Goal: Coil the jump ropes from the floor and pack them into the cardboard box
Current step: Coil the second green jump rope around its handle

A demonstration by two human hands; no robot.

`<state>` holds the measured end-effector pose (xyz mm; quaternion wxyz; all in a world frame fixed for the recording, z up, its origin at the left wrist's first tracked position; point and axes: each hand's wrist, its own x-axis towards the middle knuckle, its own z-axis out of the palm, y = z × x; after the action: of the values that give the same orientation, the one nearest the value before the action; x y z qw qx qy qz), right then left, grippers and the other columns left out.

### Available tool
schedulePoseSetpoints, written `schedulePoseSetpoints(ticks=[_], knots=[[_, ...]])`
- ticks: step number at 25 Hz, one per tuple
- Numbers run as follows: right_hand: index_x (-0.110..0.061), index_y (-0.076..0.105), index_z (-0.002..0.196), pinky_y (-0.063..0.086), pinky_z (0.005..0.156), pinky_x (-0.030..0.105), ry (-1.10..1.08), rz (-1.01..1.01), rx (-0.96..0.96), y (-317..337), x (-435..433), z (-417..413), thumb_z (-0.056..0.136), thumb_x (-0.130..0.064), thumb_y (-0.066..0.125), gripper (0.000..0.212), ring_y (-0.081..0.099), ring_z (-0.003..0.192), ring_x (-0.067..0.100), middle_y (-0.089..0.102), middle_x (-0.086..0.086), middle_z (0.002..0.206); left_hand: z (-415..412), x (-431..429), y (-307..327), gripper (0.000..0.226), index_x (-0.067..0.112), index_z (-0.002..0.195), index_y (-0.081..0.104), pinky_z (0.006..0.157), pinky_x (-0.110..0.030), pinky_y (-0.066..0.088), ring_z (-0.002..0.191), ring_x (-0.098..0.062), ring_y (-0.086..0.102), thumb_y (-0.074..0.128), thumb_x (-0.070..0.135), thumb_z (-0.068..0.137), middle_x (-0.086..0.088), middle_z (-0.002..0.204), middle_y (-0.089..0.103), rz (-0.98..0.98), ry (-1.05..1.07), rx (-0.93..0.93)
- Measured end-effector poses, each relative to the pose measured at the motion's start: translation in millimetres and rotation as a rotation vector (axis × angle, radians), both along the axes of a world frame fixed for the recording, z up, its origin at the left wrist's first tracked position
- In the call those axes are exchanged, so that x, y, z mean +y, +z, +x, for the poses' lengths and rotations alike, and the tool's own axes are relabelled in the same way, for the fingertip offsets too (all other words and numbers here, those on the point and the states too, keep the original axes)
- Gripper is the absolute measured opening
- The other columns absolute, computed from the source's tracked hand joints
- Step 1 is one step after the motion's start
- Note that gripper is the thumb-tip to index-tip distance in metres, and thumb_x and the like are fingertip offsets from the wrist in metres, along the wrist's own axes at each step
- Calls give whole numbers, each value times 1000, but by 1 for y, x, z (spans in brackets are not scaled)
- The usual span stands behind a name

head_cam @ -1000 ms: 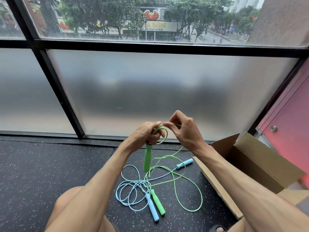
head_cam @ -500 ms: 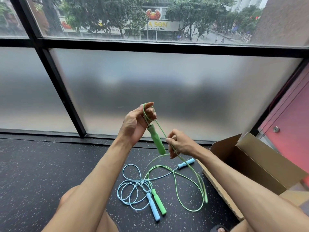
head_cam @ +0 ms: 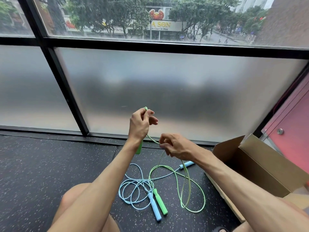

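Green rope [head_cam: 160, 201] pinched in the fingertips of the raised left hand [head_cam: 142, 124], right hand [head_cam: 175, 146] nipping it lower, the rest trailing over the blue rope [head_cam: 154, 208] on the floor [head_cam: 50, 164]: I'd feed even loops up, lifting clear of that tangle. Box [head_cam: 260, 164] open at right, no print showing; street sign [head_cam: 163, 25] reads "A SON", "Cua Cà Mau"

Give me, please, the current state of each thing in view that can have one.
left hand: raised, pinching the green jump rope's cord, one green handle hanging below it
right hand: pinching the same cord lower down
green jump rope: partly lifted, uncoiled, other handle on the floor
blue jump rope: on the floor, in loose loops, untouched
cardboard box: open, on the floor at the right, contents hidden
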<state>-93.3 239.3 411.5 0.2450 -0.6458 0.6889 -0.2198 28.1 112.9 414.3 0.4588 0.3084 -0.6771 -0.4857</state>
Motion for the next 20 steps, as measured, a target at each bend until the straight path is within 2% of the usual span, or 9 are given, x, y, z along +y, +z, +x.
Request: schedulePoseSetpoints(ticks=[2, 5, 7, 8, 10, 13, 17, 20], knots=[[-22, 60, 99, 43, 55, 20, 10, -46, 56, 3, 2, -1, 101, -25, 51, 10, 53, 52, 0, 61, -7, 66, -1, 1, -4, 26, 2, 90, 62, 59, -32, 56, 54, -21, 69, 47, 17, 103, -8, 62, 70, -135, -54, -207], [-18, 63, 103, 35, 56, 10, -20, -141, 161, 4, 4, -5, 101, -22, 51, 13, 52, 55, -9, 52, -21, 64, -4, 4, -7, 28, 8, 81, 62, 52, -29, 50, 44, -17, 61, 47, 16, 102, -6, 55, 66, -193, -159, -415], [-20, 62, 101, 45, 62, 22, -31, -241, 214, 4, 5, -8, 101, -23, 51, 11, 59, 65, -1, 63, -17, 74, -6, 6, -9, 31, 10, 77, 60, 48, -26, 45, 40, -15, 57, 44, 16, 103, -6, 52, 62, -133, -276, -505], [-23, 60, 99, 49, 66, 30, -39, -283, 230, 4, 6, -11, 101, -25, 50, 11, 65, 74, 11, 70, -11, 84, -7, 8, -9, 33, 9, 77, 60, 45, -25, 42, 37, -14, 53, 41, 15, 104, -5, 49, 58, -77, -360, -530], [-25, 57, 94, 51, 67, 38, -68, -350, 270, 4, 6, -18, 102, -28, 48, 12, 66, 80, 22, 73, -4, 93, -9, 13, -7, 39, 2, 79, 62, 41, -21, 34, 32, -11, 41, 37, 16, 106, 1, 42, 46, 87, -497, -513], [-24, 54, 94, 44, 60, 37, -119, -415, 322, 7, 8, -23, 103, -31, 47, 13, 57, 68, 22, 69, 0, 83, -10, 20, 3, 50, -1, 73, 61, 40, -17, 23, 37, -7, 22, 32, 22, 108, 4, 45, 28, 321, -592, -407], [-20, 47, 93, 39, 56, 37, -162, -414, 341, 4, 10, -22, 103, -36, 46, 19, 55, 62, 27, 59, 1, 68, -2, 22, 11, 52, 10, 64, 51, 43, -22, 17, 43, -11, 17, 38, 39, 106, 3, 49, 22, 363, -676, -401], [-18, 46, 88, 40, 56, 40, -224, -353, 232, 4, 9, -26, 101, -44, 43, 30, 53, 58, 25, 55, -2, 61, 3, 21, 13, 53, 16, 58, 48, 48, -29, 14, 47, -13, 14, 43, 42, 104, 2, 51, 19, 423, -769, -320]])
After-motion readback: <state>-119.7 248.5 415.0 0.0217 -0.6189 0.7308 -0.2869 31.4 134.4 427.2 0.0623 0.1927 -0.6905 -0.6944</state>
